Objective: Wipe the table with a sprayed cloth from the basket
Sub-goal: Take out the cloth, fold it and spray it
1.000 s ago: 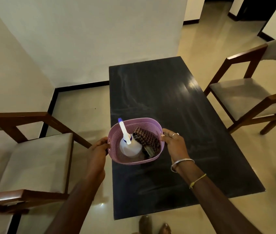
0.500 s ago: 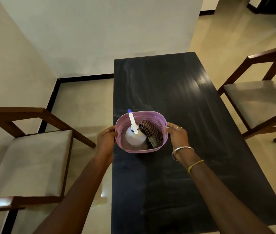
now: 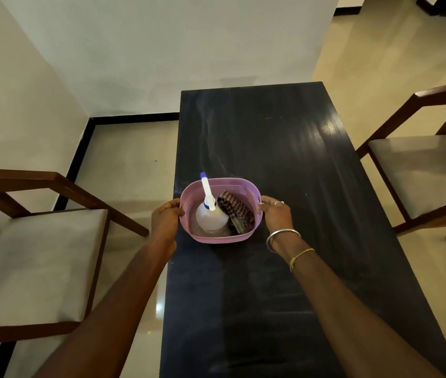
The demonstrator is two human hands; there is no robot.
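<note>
A pink plastic basket (image 3: pixel 239 184) rests near the left edge of a long black table (image 3: pixel 292 148). Inside it stands a white spray bottle (image 3: pixel 211 216) with a blue-tipped nozzle, and beside that lies a folded checked cloth (image 3: pixel 237 211). My left hand (image 3: pixel 166 218) grips the basket's left rim. My right hand (image 3: pixel 275 214), with a ring and a bangle, grips the right rim.
A wooden chair with a grey seat (image 3: pixel 36 257) stands close on the left, another chair (image 3: pixel 423 165) on the right. A white wall (image 3: pixel 162 50) rises behind the table's far end. Glossy tiled floor (image 3: pixel 129 165) surrounds the table.
The basket, held in both hands, has come down and forward onto the table top. The view has shifted closer over the table.
</note>
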